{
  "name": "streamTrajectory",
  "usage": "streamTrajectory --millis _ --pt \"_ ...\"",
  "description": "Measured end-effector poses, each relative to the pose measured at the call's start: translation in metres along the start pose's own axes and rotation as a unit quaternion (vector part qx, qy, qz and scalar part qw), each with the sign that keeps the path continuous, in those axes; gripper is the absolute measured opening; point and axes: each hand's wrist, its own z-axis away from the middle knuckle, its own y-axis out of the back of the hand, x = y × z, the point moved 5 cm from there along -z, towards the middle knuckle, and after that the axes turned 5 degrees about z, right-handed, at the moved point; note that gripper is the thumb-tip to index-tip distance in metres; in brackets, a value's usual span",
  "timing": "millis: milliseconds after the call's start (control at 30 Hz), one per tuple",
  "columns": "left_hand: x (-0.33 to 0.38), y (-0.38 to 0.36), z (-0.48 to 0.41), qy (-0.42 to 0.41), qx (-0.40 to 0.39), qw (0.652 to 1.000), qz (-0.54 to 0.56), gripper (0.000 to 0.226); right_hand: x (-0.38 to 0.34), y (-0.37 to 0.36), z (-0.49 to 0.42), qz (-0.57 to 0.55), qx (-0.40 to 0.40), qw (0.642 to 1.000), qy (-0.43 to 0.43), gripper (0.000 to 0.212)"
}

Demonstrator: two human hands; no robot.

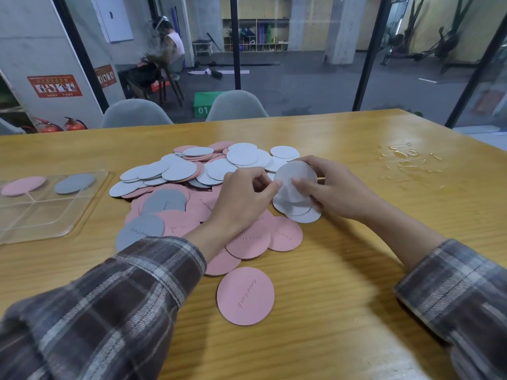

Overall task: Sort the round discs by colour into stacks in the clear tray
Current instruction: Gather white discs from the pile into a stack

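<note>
Plaid sleeves [96, 297] fill the near edge of the head view, both forearms laid over the table [343, 311]. Just beyond the left cuff lies a lone pink disc [245, 296], face up, a little apart from the pile [178, 171], which spreads across the middle of the table in pink, grey and pale faces, heavily overlapped.

At the pile's right edge the right hand [337, 190] holds a small fan of pale discs [290, 193], tilted up, its lower edges on or just above the table. Its fingers [312, 163] curl over the top rim and the thumb lies across the face. The left hand [241, 198] reaches in beside it, its fingers [270, 185] pinching the fan's left edge, as if to square it or peel one disc off.

The tray [41, 215] sits well apart at the far left. One pink disc [23, 185] and one grey disc [74, 183] lie in its two back compartments, so I judge the sorting barely begun.

Slips look likely to me. The fan is loosely held and splayed, so a disc could slide out. Pale faces may be undersides, so colour could be misread. Reaching to the tray means crossing the pile, and a cuff could drag discs along. A glistening patch [406, 160] lies to the right; spill or film, I cannot tell.
</note>
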Motion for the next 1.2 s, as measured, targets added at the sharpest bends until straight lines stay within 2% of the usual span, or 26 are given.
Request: streamTrajectory --millis 100,267,400,467,667,800,1033,1200 --pt "0.002 -0.004 0.001 -0.032 -0.018 0.998 -0.054 0.028 0.004 0.002 -0.002 0.011 0.009 1.000 0.003 0.026" --pt "0.004 -0.009 0.003 -0.055 -0.044 0.991 -0.118 0.024 0.007 0.012 -0.003 0.099 0.063 0.993 -0.011 0.032" --pt "0.003 -0.011 0.003 -0.042 -0.065 0.975 -0.206 0.049 0.006 0.013 -0.002 0.157 0.075 0.985 -0.013 0.038" --pt "0.004 -0.011 0.003 -0.038 -0.067 0.974 -0.212 0.049 0.007 0.010 -0.001 0.169 0.056 0.984 -0.015 0.040" --pt "0.003 -0.009 0.003 -0.018 -0.088 0.992 -0.090 0.031 0.010 0.012 -0.001 0.167 0.051 0.984 -0.025 0.039" --pt "0.006 -0.005 0.005 -0.005 -0.069 0.998 -0.004 0.021 0.009 0.013 -0.002 0.141 0.059 0.988 -0.034 0.037" --pt "0.004 0.004 0.002 0.003 -0.011 0.998 0.063 0.018 0.009 0.010 -0.002 -0.025 0.039 0.996 -0.074 0.030" --pt "0.010 0.005 0.003 0.005 -0.007 0.997 0.081 0.021 0.005 0.002 -0.002 -0.072 0.007 0.994 -0.076 0.033"
